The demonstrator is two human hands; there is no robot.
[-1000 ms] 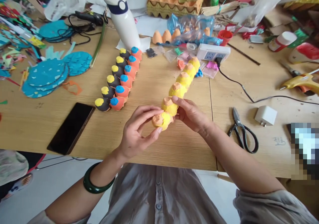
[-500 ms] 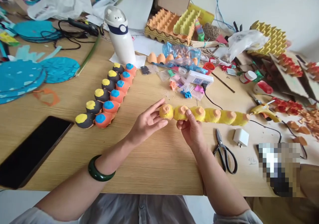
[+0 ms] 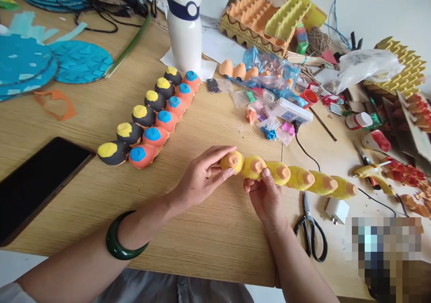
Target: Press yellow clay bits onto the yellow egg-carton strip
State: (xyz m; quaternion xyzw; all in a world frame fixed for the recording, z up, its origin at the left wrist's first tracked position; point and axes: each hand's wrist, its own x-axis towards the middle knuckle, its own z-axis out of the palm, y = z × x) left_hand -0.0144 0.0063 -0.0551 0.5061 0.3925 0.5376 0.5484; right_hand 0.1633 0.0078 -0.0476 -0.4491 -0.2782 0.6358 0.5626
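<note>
A strip of several yellow egg-carton cups with bare orange tips (image 3: 301,177) is held above the table in front of me. My right hand (image 3: 267,195) pinches it near the second cup, thumb on top. At the strip's left end, my left hand (image 3: 205,173) has its thumb and fingers around the first cup. Left of my hands lie two painted strips side by side: black cups with yellow tops (image 3: 143,116) and red-orange cups with blue tops (image 3: 165,120).
Black scissors (image 3: 310,231) and a white charger (image 3: 337,209) lie right of my right hand. A phone (image 3: 37,184) is at the left, a white bottle (image 3: 185,33) behind the painted strips. A power strip (image 3: 292,111), clay packets and egg trays (image 3: 257,20) stand farther back.
The view has shifted, so most table items appear lower or farther right. My left thumb and fingers have closed onto the first yellow cup, and the strip now slants down to the right.
</note>
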